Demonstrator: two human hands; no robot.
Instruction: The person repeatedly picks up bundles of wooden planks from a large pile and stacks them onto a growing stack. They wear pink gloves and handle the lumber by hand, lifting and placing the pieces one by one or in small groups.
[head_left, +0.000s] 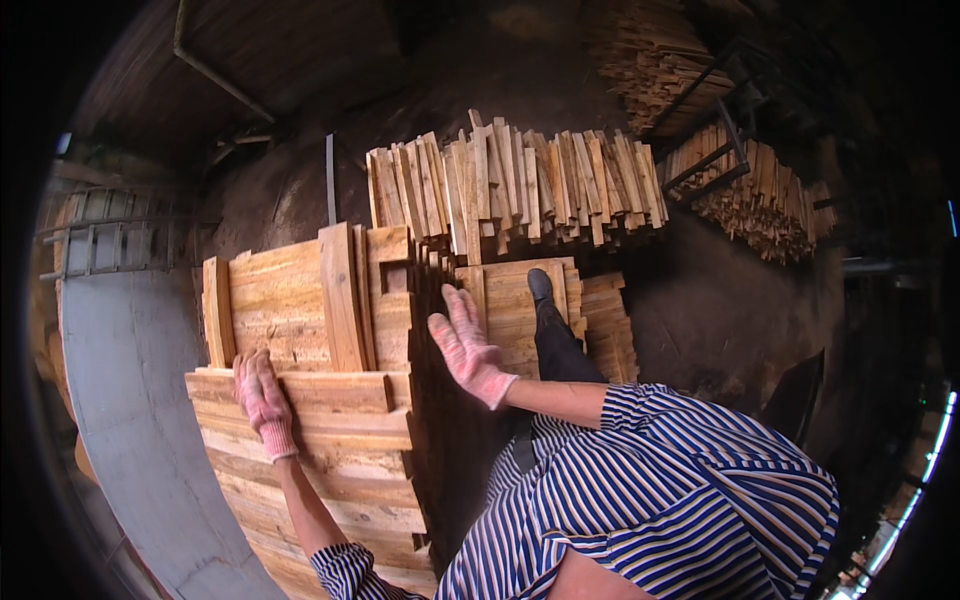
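Note:
A tall stack of wooden planks (310,430) stands in front of me at the left, with loose boards lying across its top. My left hand (263,395), in a pinkish knitted work glove, rests flat on it; the fingertips reach over the far edge of a crosswise board (335,390). Two upright-lying boards (345,300) and a short slat (217,312) lie farther up the top. To the right of the stack, my right hand (470,348), gloved alike, is open with fingers stretched out. It appears to hold nothing; whether it touches the stack's side I cannot tell.
Beyond the stack lies a long pile of wooden slats (520,185). Lower wooden panels (510,300) lie under my dark shoe (540,287). More slats (745,190) stand by a metal frame (715,165) at the far right. A grey metal surface (140,400) runs along the left.

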